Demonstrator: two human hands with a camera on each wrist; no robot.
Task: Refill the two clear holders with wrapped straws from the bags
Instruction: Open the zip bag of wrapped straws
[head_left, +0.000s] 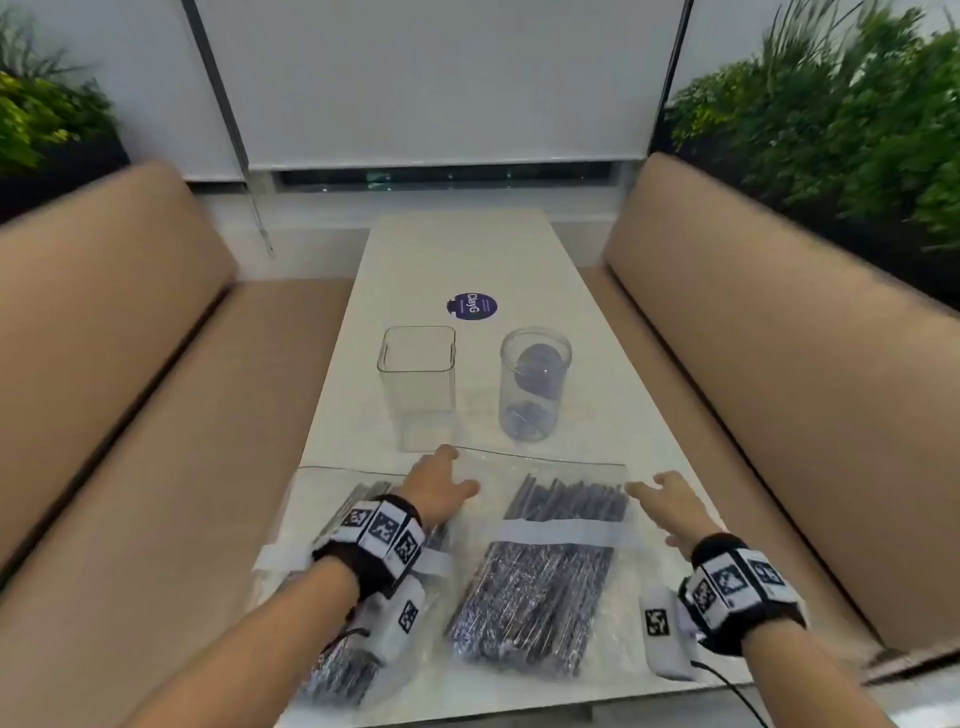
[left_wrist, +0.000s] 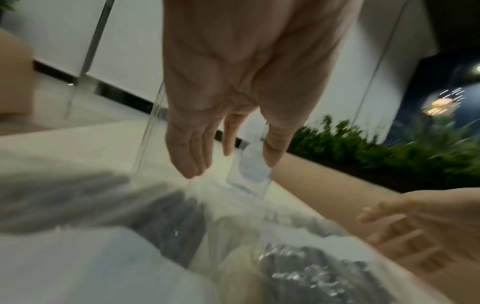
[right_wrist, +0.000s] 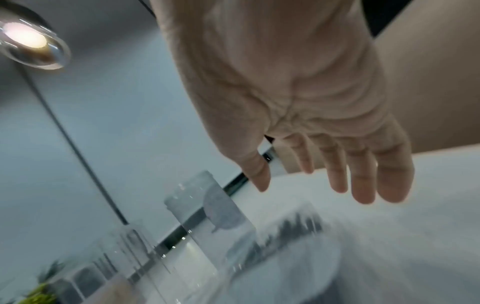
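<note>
On the desk (head_left: 457, 249) two clear bags of wrapped straws lie side by side at the near edge: the right bag (head_left: 540, 577) at 6 o'clock, the left bag (head_left: 332, 525) at 7. Beyond them stand the empty square holder (head_left: 418, 384) and round holder (head_left: 532, 384). The left hand (head_left: 436, 488) and right hand (head_left: 667, 501), fingers spread and holding nothing, flank the right bag's far end.

1. Clear square plastic holder (head_left: 417, 384) and clear round plastic holder (head_left: 534, 384), colourless, the round one showing a purple-grey tint.
2. Transparent plastic bag (head_left: 540, 571) of dark grey, silver-flecked wrapped straws (head_left: 530, 603), crossed by a white band.
3. Round purple sticker (head_left: 471, 306), white lettering.
4. White marbled table (head_left: 457, 249).
5. Tan upholstered benches (head_left: 779, 338).
6. Black wristbands (head_left: 382, 543) with black-and-white square-code markers.
</note>
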